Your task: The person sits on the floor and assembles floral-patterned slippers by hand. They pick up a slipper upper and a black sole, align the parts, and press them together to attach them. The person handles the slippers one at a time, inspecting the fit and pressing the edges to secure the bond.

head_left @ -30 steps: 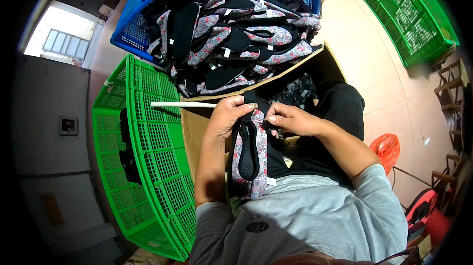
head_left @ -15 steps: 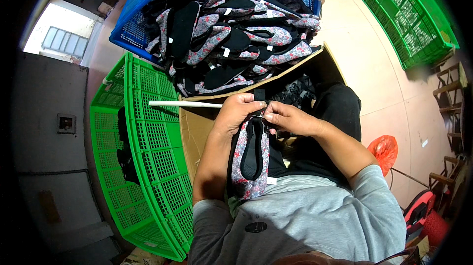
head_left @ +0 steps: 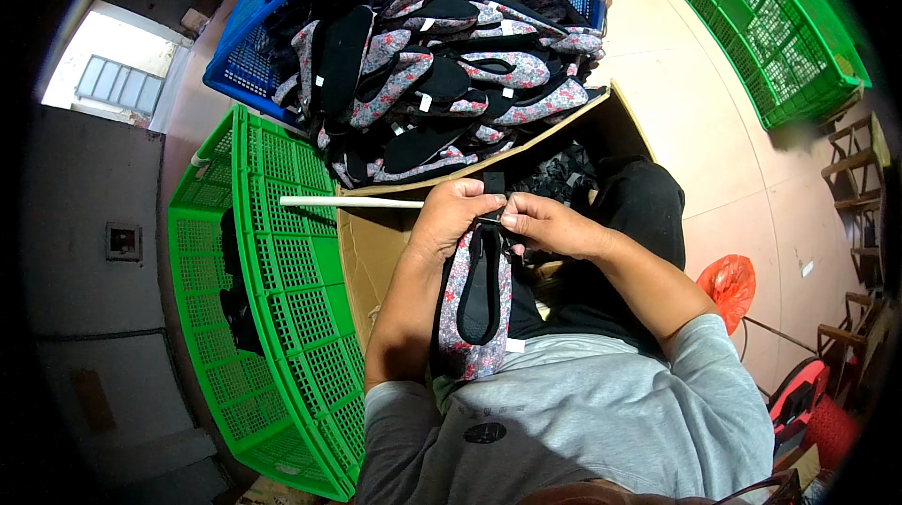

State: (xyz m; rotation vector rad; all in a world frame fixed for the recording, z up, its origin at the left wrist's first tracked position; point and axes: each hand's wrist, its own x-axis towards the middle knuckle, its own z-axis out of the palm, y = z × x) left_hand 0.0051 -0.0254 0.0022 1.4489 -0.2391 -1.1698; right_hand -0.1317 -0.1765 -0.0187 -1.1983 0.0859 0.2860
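Note:
A floral grey-and-red fabric slipper (head_left: 459, 303) with a black lining hangs upright against my front, its opening facing up at me and a small white tag at its side. My left hand (head_left: 451, 216) is closed round the slipper's far end, next to a short black strap (head_left: 494, 184). A slim white rod (head_left: 349, 202) sticks out leftward from under the left hand; how it is held is hidden. My right hand (head_left: 552, 225) pinches at the same end of the slipper, thumb against fingers, close to a thin line too small to identify.
A blue crate (head_left: 240, 73) heaped with similar slippers stands ahead, behind an open cardboard box (head_left: 362, 265). Green crates flank me, one at left (head_left: 296, 317) and one at far right (head_left: 766, 45). A red plastic bag (head_left: 728, 291) and wooden racks (head_left: 853, 167) are at the right.
The whole view has shifted very slightly. Both hands keep their hold at the slipper's far end, with the right fingers moved only a little.

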